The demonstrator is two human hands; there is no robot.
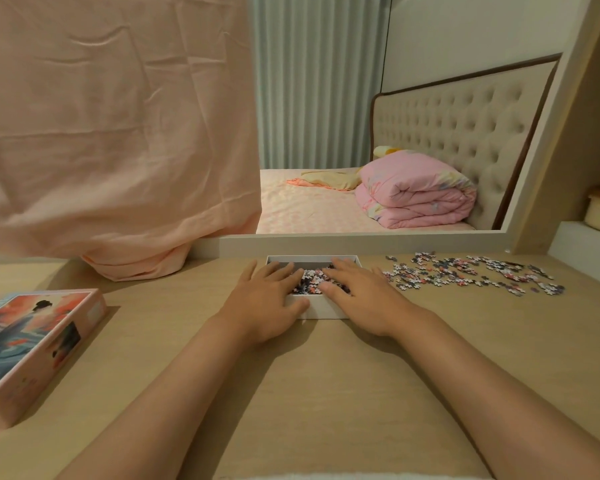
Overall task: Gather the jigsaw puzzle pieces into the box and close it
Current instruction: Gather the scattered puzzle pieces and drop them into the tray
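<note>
While the fingers lie spread and relaxed, both hands rest palm-down on the open white box, which stands on the table near its far edge; the left hand covers the box's left side, its thumb lying along the front wall; the right hand covers the right side, its fingertips reaching toward the back wall; neither hand curls round anything. Between the two hands a heap of puzzle pieces in the box shows, touched by the fingers of both. To the right of the box, a spread of loose puzzle pieces lies on the table, the nearest of them just beside the right hand. The box lid, pink-edged with a printed picture of a figure, lies well apart at the table's left edge. A peach cloth hangs behind on the left, its lower end bunched on the table; a framed mirror behind the box shows a bed with a folded pink quilt.
</note>
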